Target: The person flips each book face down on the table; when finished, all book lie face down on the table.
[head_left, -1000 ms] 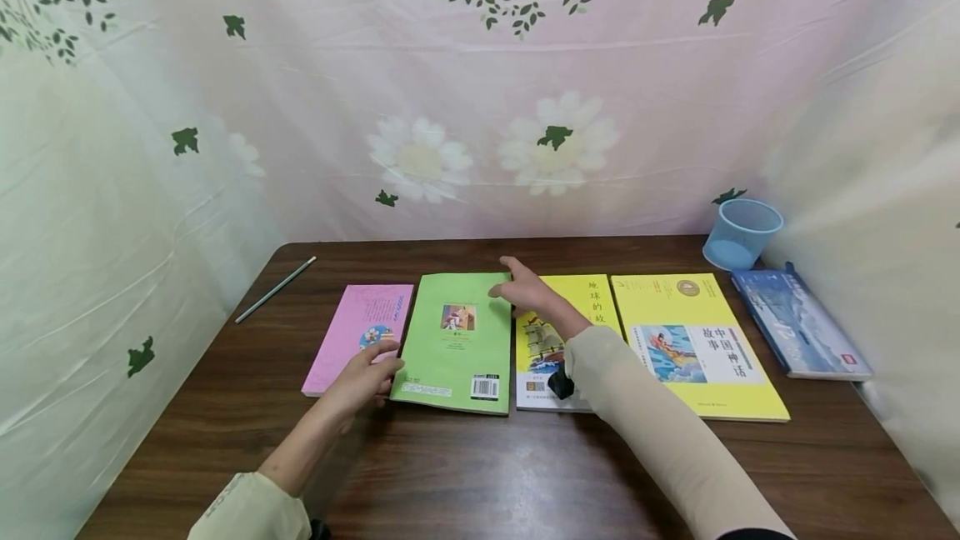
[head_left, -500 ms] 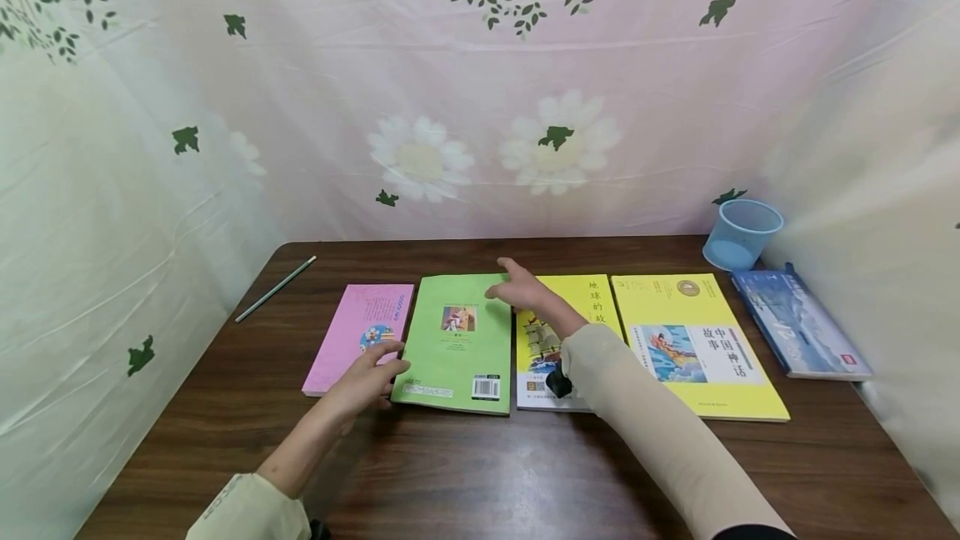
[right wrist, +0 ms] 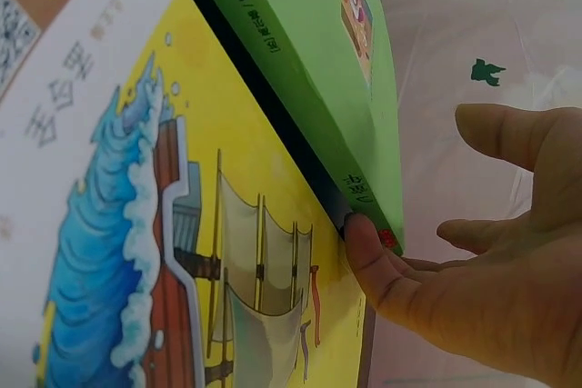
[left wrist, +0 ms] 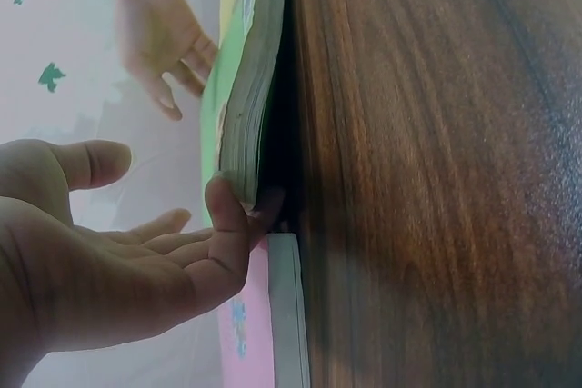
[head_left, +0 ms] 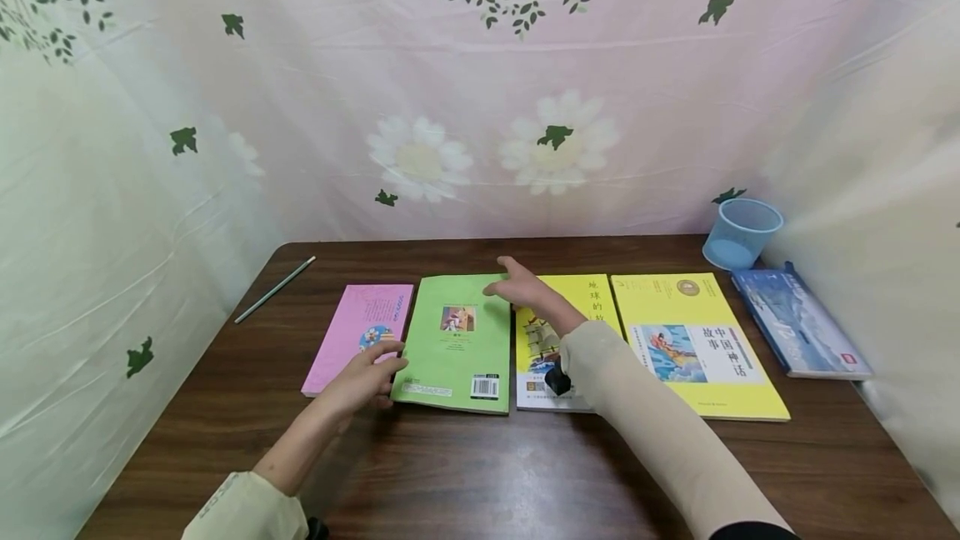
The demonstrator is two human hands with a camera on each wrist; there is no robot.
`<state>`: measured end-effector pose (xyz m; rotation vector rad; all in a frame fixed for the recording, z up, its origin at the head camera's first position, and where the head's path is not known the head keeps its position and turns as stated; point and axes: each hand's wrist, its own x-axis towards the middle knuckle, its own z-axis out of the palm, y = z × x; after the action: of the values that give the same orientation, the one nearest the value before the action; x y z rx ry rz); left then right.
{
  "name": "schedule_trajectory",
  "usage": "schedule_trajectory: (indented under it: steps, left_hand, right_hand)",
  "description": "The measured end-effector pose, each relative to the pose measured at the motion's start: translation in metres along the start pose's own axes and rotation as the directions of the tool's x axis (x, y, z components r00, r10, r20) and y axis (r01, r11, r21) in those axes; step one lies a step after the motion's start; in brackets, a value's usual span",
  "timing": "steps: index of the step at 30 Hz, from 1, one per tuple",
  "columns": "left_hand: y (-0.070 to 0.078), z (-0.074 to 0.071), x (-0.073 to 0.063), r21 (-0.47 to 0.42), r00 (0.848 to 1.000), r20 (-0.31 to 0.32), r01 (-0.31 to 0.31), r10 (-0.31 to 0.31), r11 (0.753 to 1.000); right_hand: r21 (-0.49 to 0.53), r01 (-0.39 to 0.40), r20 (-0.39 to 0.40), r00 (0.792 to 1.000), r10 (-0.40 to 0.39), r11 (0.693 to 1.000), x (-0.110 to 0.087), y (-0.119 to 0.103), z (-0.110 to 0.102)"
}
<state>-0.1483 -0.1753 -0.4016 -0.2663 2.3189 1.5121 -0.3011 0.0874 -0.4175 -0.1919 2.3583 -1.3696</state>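
A green book [head_left: 457, 340] lies back cover up in a row of books, its barcode toward the near edge. My left hand [head_left: 367, 377] is at its lower left corner. In the left wrist view, fingertips [left wrist: 227, 206] touch that corner, the thumb stands apart, and a dark gap shows under the book. My right hand [head_left: 528, 290] is at the upper right corner, where a finger touches the spine edge in the right wrist view. Left of the green book lies a pink book [head_left: 352, 332]; right of it, a yellow book with a ship [head_left: 540, 340], partly hidden by my right arm.
A larger yellow book [head_left: 697, 348] lies further right, then a blue book [head_left: 798, 323] near the table's right edge. A blue cup [head_left: 742, 233] stands at the back right corner. A thin stick [head_left: 275, 290] lies at the left edge. Patterned cloth hangs around the table.
Both hands stay at the green book's corners. The right hand has shifted very slightly left; the books have not visibly moved.
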Motion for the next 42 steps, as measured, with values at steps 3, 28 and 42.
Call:
schedule_trajectory:
  steps: [3,28,42]
  left_hand:
    - [0.002,-0.001,0.000,0.000,1.000,0.017,-0.003,0.003,1.000]
    - [0.003,-0.008,0.002,-0.035,1.000,0.002,0.017,-0.017,0.999]
    - [-0.001,-0.023,-0.011,-0.023,1.000,0.013,-0.001,0.001,1.000]
  right_hand:
    - [0.011,0.002,0.009,1.000,-0.002,1.000,-0.001,-0.001,-0.002]
    - [0.019,-0.083,0.012,0.996,0.083,0.996,-0.005,-0.014,0.000]
    - [-0.057,-0.065,-0.021,0.998,0.064,0.996,-0.006,-0.015,-0.006]
